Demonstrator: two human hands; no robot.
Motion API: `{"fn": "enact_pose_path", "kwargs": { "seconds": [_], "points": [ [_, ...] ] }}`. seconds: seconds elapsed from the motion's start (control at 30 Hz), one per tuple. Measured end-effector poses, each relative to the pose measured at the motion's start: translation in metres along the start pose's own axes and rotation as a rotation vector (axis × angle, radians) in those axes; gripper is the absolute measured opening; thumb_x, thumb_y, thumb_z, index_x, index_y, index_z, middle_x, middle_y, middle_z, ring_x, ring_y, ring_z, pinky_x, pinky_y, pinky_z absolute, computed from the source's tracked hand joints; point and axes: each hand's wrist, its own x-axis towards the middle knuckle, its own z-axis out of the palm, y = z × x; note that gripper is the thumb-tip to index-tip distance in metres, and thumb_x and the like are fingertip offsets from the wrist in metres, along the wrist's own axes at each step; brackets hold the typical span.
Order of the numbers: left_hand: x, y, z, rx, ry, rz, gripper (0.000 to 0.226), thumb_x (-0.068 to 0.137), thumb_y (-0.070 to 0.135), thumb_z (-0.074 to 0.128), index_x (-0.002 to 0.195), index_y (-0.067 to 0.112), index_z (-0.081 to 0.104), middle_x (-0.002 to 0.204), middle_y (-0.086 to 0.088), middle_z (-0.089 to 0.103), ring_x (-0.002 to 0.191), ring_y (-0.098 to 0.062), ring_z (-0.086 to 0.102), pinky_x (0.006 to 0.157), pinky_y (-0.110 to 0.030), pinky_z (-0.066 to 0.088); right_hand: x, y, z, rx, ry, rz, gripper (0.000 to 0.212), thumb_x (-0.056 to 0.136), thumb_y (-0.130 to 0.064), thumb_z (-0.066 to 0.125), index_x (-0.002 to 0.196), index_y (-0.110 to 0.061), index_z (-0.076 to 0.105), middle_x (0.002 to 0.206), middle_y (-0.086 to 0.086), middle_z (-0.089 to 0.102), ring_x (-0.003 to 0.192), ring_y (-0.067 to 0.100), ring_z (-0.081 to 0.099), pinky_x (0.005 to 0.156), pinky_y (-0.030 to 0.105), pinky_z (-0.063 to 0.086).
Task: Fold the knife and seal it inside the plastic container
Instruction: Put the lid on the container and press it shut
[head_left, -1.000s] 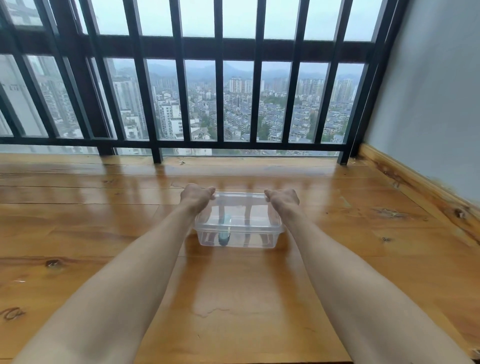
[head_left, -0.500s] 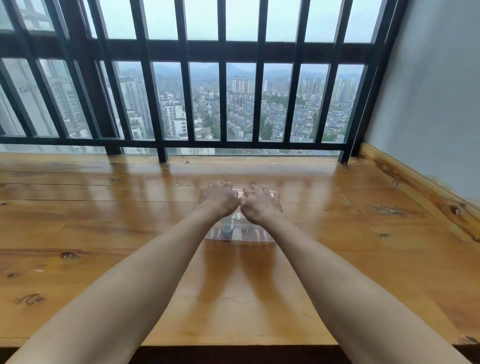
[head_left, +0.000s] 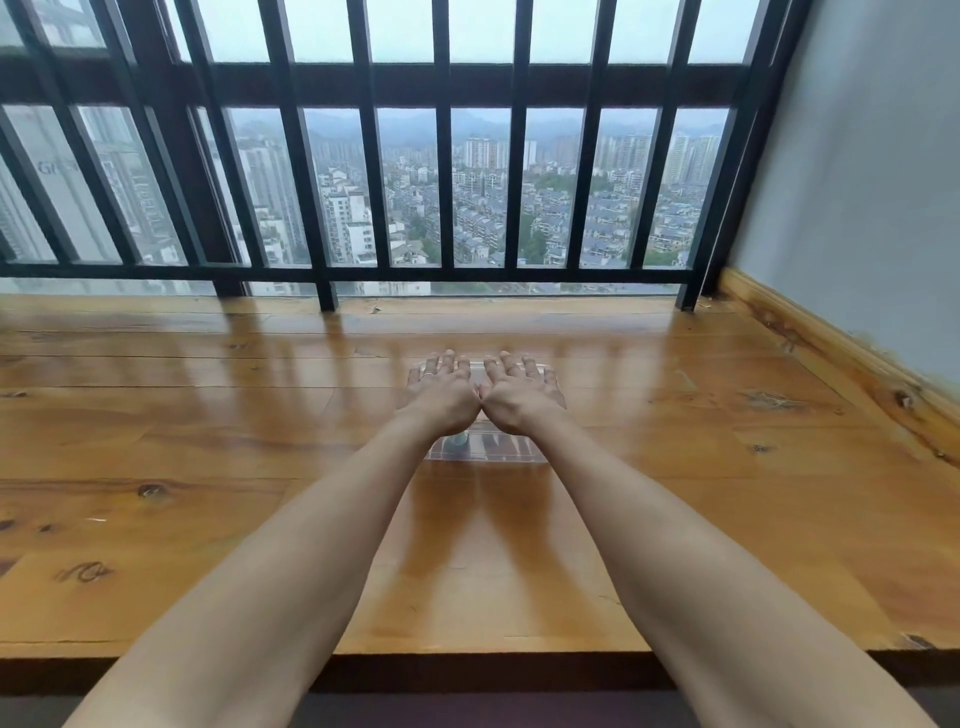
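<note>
Your left hand (head_left: 444, 387) and right hand (head_left: 519, 389) lie flat, fingers spread, on the plastic container (head_left: 485, 449) mid-worktop (head_left: 208, 415); thin, light, probably flexible, so press along its rim

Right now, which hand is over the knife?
The left hand: the dark knife shows through the container wall just below its wrist. The right hand presses flat beside it, with no knife visible under it.
</note>
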Motion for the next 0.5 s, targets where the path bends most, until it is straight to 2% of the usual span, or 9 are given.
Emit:
{"fn": "enact_pose_path", "kwargs": {
  "seconds": [0.5],
  "points": [
    [0.050,-0.007,0.004,0.006,0.060,-0.025,0.058,0.101,0.034,0.016,0.155,0.013,0.011,0.165,-0.006,0.005,0.151,-0.027,0.001,0.121,-0.045,0.000,0.048,0.004,-0.001,0.076,0.114,-0.036,0.054,0.100,-0.038,0.021,0.153,-0.025,0.023,0.164,-0.003,0.016,0.151,0.022,0.005,0.121,0.046,0.003]
  ]
}}
